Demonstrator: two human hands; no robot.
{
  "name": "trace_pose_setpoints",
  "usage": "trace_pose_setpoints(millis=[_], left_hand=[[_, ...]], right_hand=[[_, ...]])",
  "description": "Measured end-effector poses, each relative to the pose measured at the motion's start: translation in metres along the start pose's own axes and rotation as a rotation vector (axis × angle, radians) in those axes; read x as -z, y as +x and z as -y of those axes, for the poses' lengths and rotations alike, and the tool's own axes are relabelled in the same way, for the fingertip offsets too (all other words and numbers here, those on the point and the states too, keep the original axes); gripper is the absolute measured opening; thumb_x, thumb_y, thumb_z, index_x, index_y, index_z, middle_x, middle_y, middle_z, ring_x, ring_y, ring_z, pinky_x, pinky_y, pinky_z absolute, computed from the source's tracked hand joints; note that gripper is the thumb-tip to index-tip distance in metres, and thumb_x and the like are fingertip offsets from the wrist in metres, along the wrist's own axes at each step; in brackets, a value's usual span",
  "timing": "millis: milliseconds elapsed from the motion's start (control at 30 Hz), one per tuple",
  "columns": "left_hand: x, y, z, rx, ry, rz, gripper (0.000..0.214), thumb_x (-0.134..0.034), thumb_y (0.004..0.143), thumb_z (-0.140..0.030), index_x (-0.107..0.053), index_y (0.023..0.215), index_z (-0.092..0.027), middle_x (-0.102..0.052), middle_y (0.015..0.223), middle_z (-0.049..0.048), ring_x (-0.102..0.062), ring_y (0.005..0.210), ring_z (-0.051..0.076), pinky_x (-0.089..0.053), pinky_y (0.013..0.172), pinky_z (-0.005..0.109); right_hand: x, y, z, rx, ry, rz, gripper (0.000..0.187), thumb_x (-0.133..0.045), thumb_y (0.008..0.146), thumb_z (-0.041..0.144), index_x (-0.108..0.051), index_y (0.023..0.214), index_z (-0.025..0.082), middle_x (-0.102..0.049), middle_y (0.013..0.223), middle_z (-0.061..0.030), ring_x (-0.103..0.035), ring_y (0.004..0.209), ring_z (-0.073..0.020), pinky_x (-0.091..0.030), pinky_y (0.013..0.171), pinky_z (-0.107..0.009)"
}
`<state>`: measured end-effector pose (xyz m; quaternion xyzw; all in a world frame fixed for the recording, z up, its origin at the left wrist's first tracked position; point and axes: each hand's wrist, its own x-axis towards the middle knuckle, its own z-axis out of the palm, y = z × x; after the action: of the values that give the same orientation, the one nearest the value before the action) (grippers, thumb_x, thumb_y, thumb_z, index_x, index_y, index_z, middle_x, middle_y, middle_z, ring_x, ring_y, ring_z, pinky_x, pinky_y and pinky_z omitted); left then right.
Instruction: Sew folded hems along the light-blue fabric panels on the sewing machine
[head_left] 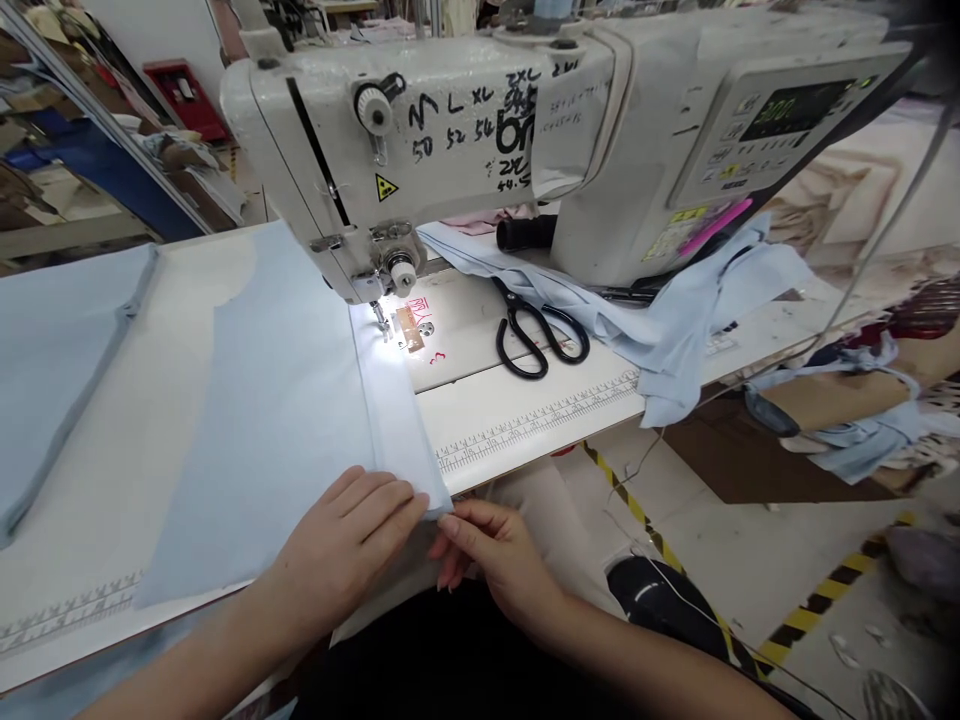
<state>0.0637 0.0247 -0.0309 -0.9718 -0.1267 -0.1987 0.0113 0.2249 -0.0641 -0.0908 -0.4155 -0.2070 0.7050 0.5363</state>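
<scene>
My left hand (345, 545) lies across a pale blue fabric panel (262, 430) near the front of the desk (525, 430), its fingers (375, 495) together and slightly curved, pressing down without pinching. My right hand (495, 560) reaches in from the lower right, thumb and forefinger closed on the panel's near corner. A folded edge (390, 420) runs from that corner up to the presser foot (380, 318) of a white industrial sewing machine (375, 130), lit by its lamp. The fold seems to lie in front of the needle along its whole length, though I cannot tell whether any of it is stitched. Black-handled scissors (536, 335) lie on the desk just right of the foot, beside crumpled blue cloth (675, 320).
</scene>
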Motion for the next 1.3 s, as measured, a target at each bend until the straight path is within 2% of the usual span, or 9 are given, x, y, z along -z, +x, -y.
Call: trace_pose_setpoints(millis=[333,533,667,733,800,900,1033,1200,1300], left_hand=[[-0.002,-0.004,-0.002,0.019,-0.009,0.039,0.027,-0.037,0.094,-0.006,-0.058,0.107,-0.015,-0.066,0.094,0.0051,-0.058,0.092,0.017,-0.039,0.086,0.033],[0.000,0.003,-0.006,0.011,-0.043,0.026,0.016,-0.045,0.094,-0.016,-0.058,0.102,-0.013,-0.065,0.089,0.0061,-0.059,0.086,0.019,-0.045,0.076,0.033],[-0.003,0.004,-0.009,0.012,-0.048,-0.024,0.015,-0.044,0.093,-0.011,-0.058,0.099,-0.012,-0.065,0.086,0.0067,-0.058,0.082,0.019,-0.047,0.072,0.032],[-0.004,0.003,-0.009,0.041,-0.081,-0.046,0.017,-0.044,0.093,-0.009,-0.059,0.100,-0.012,-0.064,0.086,0.0062,-0.058,0.082,0.018,-0.048,0.072,0.031],[-0.005,0.002,-0.009,0.078,-0.124,-0.053,0.018,-0.045,0.093,-0.008,-0.059,0.101,-0.012,-0.064,0.087,0.0058,-0.057,0.084,0.017,-0.049,0.074,0.030],[-0.005,0.001,-0.009,0.117,-0.184,-0.060,0.018,-0.046,0.093,-0.009,-0.060,0.103,-0.012,-0.064,0.089,0.0060,-0.056,0.087,0.017,-0.050,0.079,0.029],[0.000,0.003,-0.011,0.154,-0.261,-0.086,0.018,-0.046,0.093,-0.009,-0.062,0.100,-0.013,-0.065,0.088,0.0053,-0.057,0.086,0.016,-0.050,0.078,0.027],[0.008,0.007,0.004,0.279,-0.464,-0.025,0.019,-0.045,0.094,-0.013,-0.063,0.092,-0.019,-0.065,0.087,0.0033,-0.060,0.083,0.014,-0.051,0.073,0.025],[0.006,0.005,0.025,0.319,-0.352,-0.019,0.022,-0.046,0.094,-0.018,-0.062,0.108,-0.020,-0.063,0.114,0.0080,-0.057,0.108,0.019,-0.051,0.089,0.032]], right_hand=[[0.000,0.000,-0.001,-0.018,0.046,0.014,0.033,-0.073,0.074,0.045,-0.064,0.068,0.014,-0.063,0.054,0.0030,-0.055,0.039,-0.0057,-0.042,0.039,-0.015],[-0.001,0.001,0.001,-0.035,0.111,0.050,0.031,-0.073,0.073,0.044,-0.064,0.068,0.015,-0.057,0.047,0.0053,-0.044,0.031,-0.0033,-0.033,0.032,-0.014],[0.003,-0.005,0.018,-0.017,-0.090,0.122,0.029,-0.061,0.083,0.045,-0.063,0.078,0.016,-0.056,0.051,0.0046,-0.046,0.033,-0.0057,-0.034,0.032,-0.016],[0.007,-0.009,0.035,0.218,-0.419,0.103,0.022,-0.055,0.088,0.036,-0.063,0.082,0.017,-0.058,0.056,0.0027,-0.051,0.040,-0.0082,-0.040,0.038,-0.019],[0.011,-0.011,0.052,0.658,-0.845,0.067,0.012,-0.055,0.088,0.023,-0.064,0.089,0.016,-0.063,0.065,-0.0013,-0.058,0.055,-0.0123,-0.048,0.051,-0.025],[0.016,-0.002,0.070,1.135,-1.334,0.140,0.023,-0.058,0.084,0.018,-0.062,0.106,0.013,-0.068,0.094,-0.0099,-0.062,0.091,-0.0222,-0.052,0.080,-0.038],[0.019,0.019,0.070,1.297,-1.545,0.305,0.021,-0.047,0.091,0.016,-0.062,0.107,0.014,-0.068,0.107,-0.0070,-0.053,0.113,-0.0219,-0.046,0.095,-0.037],[0.017,0.030,0.071,1.363,-1.603,0.474,0.020,-0.045,0.094,0.013,-0.064,0.098,0.011,-0.070,0.098,-0.0062,-0.058,0.102,-0.0184,-0.047,0.092,-0.031],[0.013,0.027,0.078,1.353,-1.615,0.526,0.020,-0.045,0.092,0.010,-0.065,0.096,0.008,-0.070,0.095,-0.0090,-0.061,0.096,-0.0197,-0.050,0.086,-0.032]])
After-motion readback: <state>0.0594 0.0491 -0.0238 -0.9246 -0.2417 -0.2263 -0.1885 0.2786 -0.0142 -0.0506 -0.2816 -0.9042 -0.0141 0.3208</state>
